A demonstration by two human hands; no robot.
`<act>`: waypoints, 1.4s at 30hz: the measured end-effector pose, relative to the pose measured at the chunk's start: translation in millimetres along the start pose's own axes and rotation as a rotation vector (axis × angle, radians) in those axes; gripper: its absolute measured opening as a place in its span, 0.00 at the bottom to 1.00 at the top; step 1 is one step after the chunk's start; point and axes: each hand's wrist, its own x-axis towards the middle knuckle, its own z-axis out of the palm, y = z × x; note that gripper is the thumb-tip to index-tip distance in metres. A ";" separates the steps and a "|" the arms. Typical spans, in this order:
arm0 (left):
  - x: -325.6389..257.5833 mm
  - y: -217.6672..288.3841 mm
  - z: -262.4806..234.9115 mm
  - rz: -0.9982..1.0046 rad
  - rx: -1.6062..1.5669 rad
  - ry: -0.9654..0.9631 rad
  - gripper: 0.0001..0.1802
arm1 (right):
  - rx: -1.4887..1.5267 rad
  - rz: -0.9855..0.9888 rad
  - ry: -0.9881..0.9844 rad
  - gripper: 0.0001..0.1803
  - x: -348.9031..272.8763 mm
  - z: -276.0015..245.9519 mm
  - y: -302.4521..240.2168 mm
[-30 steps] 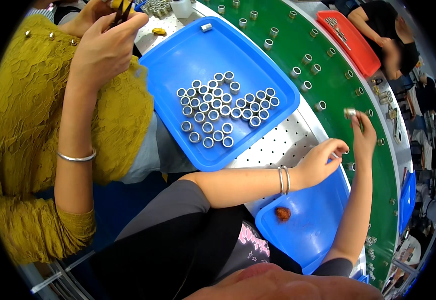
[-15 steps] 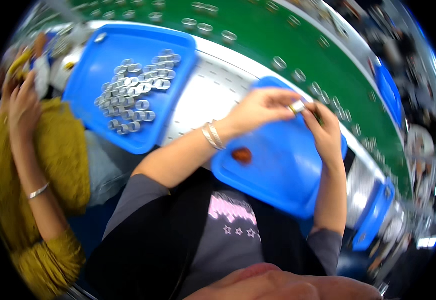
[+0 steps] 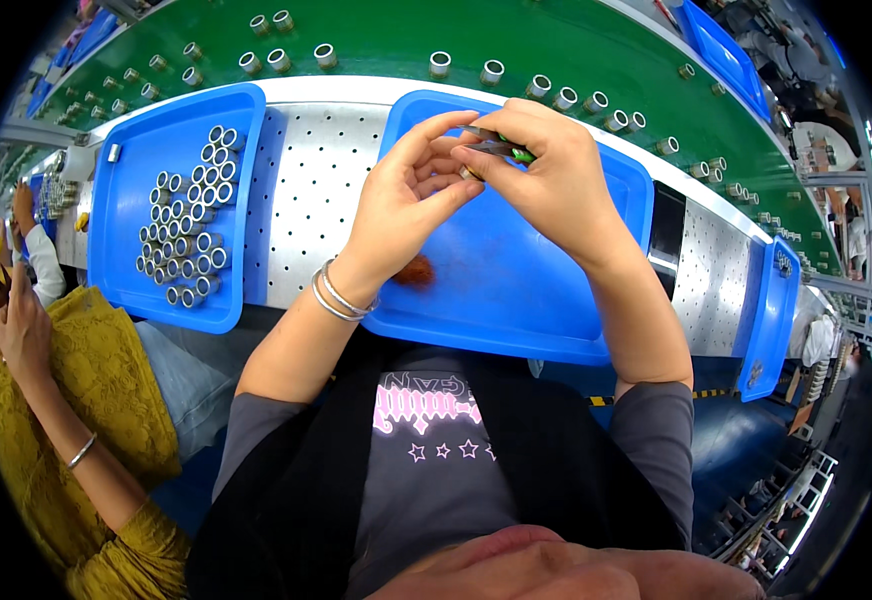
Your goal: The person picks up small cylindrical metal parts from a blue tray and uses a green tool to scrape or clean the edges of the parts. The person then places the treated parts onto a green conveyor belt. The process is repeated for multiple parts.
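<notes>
My left hand (image 3: pixel 398 208) and my right hand (image 3: pixel 558 180) meet over the far part of a blue tray (image 3: pixel 516 320). The left thumb and fingers are closed on a small metal ring (image 3: pixel 467 174), mostly hidden by the fingers. In my right hand is a small tool with dark metal blades and a green part (image 3: pixel 504 149); its exact kind is unclear. The blades lie just above the ring, and the right fingertips touch or nearly touch it. A reddish-brown fuzzy clump (image 3: pixel 417 271) sits in the tray near my left wrist.
A second blue tray (image 3: pixel 116 240) at the left holds many metal rings (image 3: pixel 191 220). Perforated metal tabletop (image 3: pixel 311 170) lies between the trays. Beyond runs a green conveyor belt (image 3: pixel 376 40) with rings standing on it. A co-worker in a mustard top (image 3: pixel 86 370) sits close at my left.
My hands have come nearer to my body and to the left in view, with ring and tool still held. The whole view has also turned, so trays and belt appear shifted.
</notes>
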 end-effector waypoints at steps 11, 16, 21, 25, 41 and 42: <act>-3.7 -4.1 -6.6 -0.270 -0.475 -0.014 0.27 | 0.483 0.278 0.025 0.06 -31.5 -8.0 2.8; -5.7 -5.8 -1.4 -0.243 -0.437 0.032 0.25 | 0.520 0.330 -0.029 0.05 -36.3 -7.2 -2.8; -5.4 -3.1 -6.4 -0.277 -0.515 0.033 0.25 | 0.405 0.310 -0.046 0.04 -44.1 -17.9 -1.2; -5.3 -3.1 -5.1 -0.263 -0.545 0.029 0.26 | 0.356 0.297 -0.044 0.04 -47.9 -18.6 -3.0; -12.3 -3.0 7.5 0.016 0.028 -0.102 0.27 | 0.052 0.179 -0.074 0.10 -17.9 -28.1 2.3; -12.4 -3.3 7.1 -0.002 0.019 -0.106 0.27 | 0.040 0.199 -0.116 0.10 -15.9 -28.1 3.0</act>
